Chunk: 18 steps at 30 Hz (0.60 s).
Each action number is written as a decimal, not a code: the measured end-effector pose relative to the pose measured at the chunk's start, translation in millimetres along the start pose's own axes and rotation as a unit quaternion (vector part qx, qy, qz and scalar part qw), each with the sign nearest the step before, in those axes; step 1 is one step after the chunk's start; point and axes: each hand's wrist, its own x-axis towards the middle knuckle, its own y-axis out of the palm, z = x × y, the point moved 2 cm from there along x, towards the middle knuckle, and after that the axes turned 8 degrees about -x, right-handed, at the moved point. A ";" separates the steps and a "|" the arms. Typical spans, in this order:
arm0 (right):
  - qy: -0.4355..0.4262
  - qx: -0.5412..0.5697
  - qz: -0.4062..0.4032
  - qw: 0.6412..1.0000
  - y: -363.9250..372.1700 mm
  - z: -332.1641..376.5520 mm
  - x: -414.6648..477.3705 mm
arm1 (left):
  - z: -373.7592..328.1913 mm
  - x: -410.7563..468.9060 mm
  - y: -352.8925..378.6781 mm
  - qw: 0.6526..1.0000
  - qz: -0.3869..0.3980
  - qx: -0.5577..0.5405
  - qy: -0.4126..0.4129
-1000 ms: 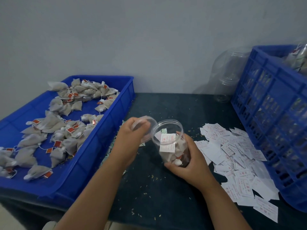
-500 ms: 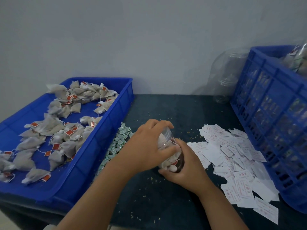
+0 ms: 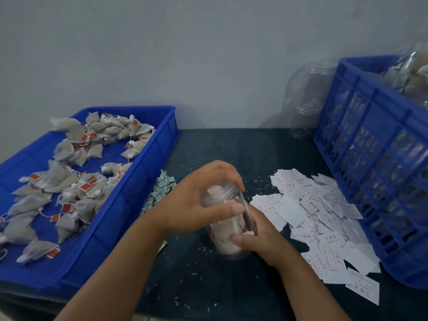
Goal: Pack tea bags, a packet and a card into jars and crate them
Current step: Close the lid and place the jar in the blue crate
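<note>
At the near middle of the dark table (image 3: 208,286) stands a clear jar (image 3: 228,230), its contents pale and blurred. The left hand (image 3: 199,202) curls fingers and thumb round the jar's top; the right hand (image 3: 261,237) grips its lower wall from the right. Tea bags (image 3: 69,181) lie in the blue tray (image 3: 129,205) at left, green packets (image 3: 162,188) just beside it. White cards (image 3: 319,218) spread at right, near the blue crate (image 3: 370,158).

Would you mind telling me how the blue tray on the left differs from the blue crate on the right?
The tray is shallow with solid walls; the crate is tall with latticed walls. The tray holds loose tea bags; the crate holds filled jars. Both are blue plastic and stand on the dark table.
</note>
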 end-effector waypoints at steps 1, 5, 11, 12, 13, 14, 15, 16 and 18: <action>0.006 0.015 0.018 1.000 -0.7 -0.9 0.3 | 0.8 -0.5 -1.7 0.999 0.007 -0.032 -0.001; 0.003 0.008 0.007 1.000 4.8 -2.6 3.5 | 1.1 -0.1 -10.9 0.997 -0.005 -0.048 -0.065; -0.057 -0.144 -0.080 0.985 8.0 0.2 4.0 | 0.3 0.2 9.5 0.968 -0.053 0.103 -0.223; -0.051 -0.129 -0.066 0.988 7.2 -1.2 3.2 | -0.3 0.0 12.8 0.967 -0.064 0.139 -0.202; -0.042 -0.099 -0.044 0.993 6.6 -2.1 3.3 | -1.8 -1.0 13.2 0.972 -0.070 0.150 -0.169; -0.029 -0.058 -0.015 0.998 6.2 -0.3 3.3 | -3.4 -1.8 11.4 0.980 -0.067 0.135 -0.133; -0.011 -0.014 0.017 1.000 6.4 0.2 2.8 | -3.3 -2.6 8.0 0.989 -0.058 0.095 -0.098; 0.010 0.035 0.048 0.998 7.0 -0.3 2.4 | -2.7 -4.9 4.7 0.996 -0.041 0.043 -0.065; 0.045 0.089 0.088 0.991 7.2 -1.4 1.4 | -0.4 -11.0 -0.2 0.999 -0.006 -0.039 -0.015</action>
